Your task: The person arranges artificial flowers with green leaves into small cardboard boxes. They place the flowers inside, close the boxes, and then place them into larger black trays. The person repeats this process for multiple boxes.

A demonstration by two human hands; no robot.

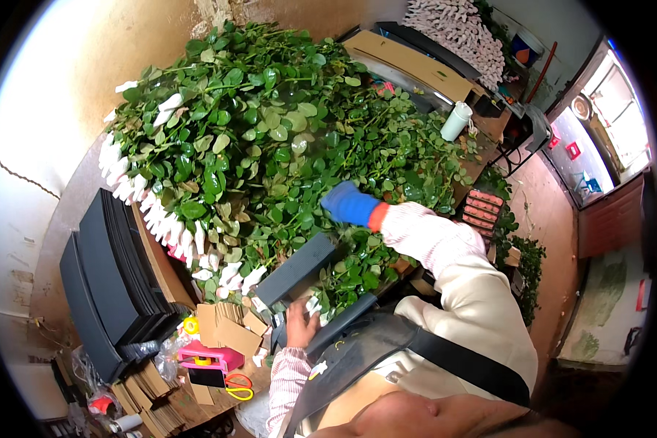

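Note:
My left hand (300, 324), bare, is at the end of a dark corrugated trough, its fingers against a few white-wrapped flower heads (313, 306). Whether they grip a head is unclear. The trough's raised grey side (295, 268) stands beyond the hand; its near side (342, 325) runs along my apron. Leafy stems (361, 274) lie between the two sides. My right hand (350, 204), in a blue glove with an orange cuff, is over the big heap of leafy rose stems (263, 120). It is blurred, and its fingertips are hidden among the leaves.
Stacked dark boards (115, 268) stand at the left. A pink tape dispenser (213, 357), scissors with orange and yellow handles (239, 386) and cardboard pieces (232, 328) lie on the table. A pale green bottle (456, 121) is by the heap's far right edge.

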